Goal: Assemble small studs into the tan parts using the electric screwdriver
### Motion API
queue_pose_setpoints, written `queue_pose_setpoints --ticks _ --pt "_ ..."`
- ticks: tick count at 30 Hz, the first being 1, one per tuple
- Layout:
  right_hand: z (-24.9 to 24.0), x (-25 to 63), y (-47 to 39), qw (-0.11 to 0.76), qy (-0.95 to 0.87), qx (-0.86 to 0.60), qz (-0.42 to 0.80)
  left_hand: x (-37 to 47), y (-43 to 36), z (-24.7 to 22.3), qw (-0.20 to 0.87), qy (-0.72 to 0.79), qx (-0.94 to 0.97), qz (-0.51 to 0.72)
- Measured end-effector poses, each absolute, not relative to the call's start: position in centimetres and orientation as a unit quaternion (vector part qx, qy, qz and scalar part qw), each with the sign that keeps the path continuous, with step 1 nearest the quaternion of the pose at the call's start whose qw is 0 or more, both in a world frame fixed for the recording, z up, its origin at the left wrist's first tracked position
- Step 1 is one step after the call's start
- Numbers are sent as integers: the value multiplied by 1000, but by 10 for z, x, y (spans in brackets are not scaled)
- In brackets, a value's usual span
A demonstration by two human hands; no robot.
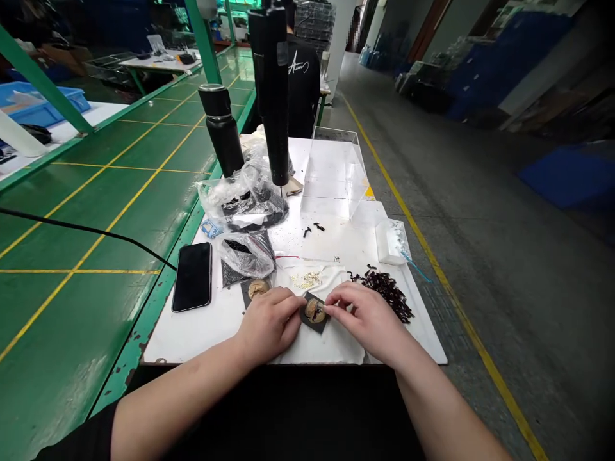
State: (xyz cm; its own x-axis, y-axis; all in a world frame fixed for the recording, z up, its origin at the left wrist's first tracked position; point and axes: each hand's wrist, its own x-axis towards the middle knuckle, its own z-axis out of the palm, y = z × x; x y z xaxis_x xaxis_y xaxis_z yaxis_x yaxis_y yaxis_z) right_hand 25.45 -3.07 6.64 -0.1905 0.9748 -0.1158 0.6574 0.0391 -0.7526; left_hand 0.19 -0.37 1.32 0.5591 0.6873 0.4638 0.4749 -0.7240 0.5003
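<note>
The left hand [269, 323] has its fingers curled in together, the tips at the left corner of a dark square block [309, 323]; this probably keeps the block from sliding, though whether they grip it or only touch it I cannot tell. The right hand [369, 317] brings thumb and forefinger together at the block's right side, a grip suited to tiny parts, but what is between the tips, if anything, is too small to make out. The block sits between the hands near the front of the table [163, 339], with a round tan piece [310, 310] on it, turned cornerwise, perhaps so both hands can reach it. The white cloth [336, 349] seems to give small things a soft, pale bed: just beyond the block, gold bits [307, 280] lie spread out on it, easy to spot. To the right is a loose heap of dark parts [389, 294], close to the right hand. Left are a second tan piece [257, 288], an open bag of black grains [245, 256] and a phone [192, 275]. Farther off, a power screwdriver [273, 96] points tip down, likely to stay within reach, beside a clear box [331, 173].
</note>
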Motion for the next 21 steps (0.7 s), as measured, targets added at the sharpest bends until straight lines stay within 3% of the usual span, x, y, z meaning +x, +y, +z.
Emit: queue_pose_setpoints --ticks 8,21 --pt "46 246 -33 248 -663 -603 367 5 -5 14 103 294 910 273" --pt "46 245 -33 249 -664 -602 365 6 -5 14 100 292 911 274"
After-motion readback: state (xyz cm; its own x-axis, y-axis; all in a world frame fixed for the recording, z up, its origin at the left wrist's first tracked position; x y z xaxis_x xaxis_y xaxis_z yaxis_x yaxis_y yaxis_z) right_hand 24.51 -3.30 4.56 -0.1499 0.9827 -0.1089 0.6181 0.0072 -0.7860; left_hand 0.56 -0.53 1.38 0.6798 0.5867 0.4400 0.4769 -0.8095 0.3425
